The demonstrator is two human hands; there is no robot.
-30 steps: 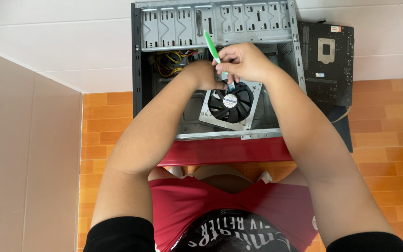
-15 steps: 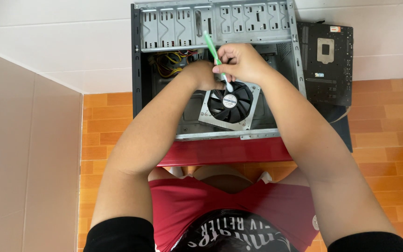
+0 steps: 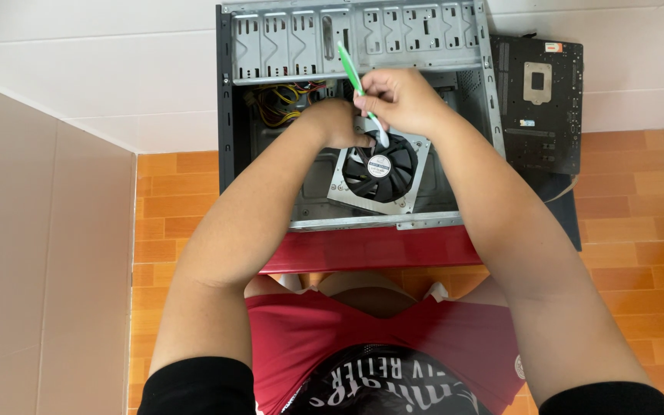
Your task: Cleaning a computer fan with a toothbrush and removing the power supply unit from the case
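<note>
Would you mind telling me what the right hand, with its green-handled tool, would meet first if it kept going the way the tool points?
Most likely the black fan: the right hand angles the green-handled tool down onto it, though depth is unclear.

Green-white screwdriver [image 3: 351, 71], black fan [image 3: 380, 167], orange floor tiles [image 3: 632, 223]

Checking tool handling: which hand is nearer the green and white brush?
Right. The right hand grips the green and white brush; the left hand rests just below it on the black fan.
</note>
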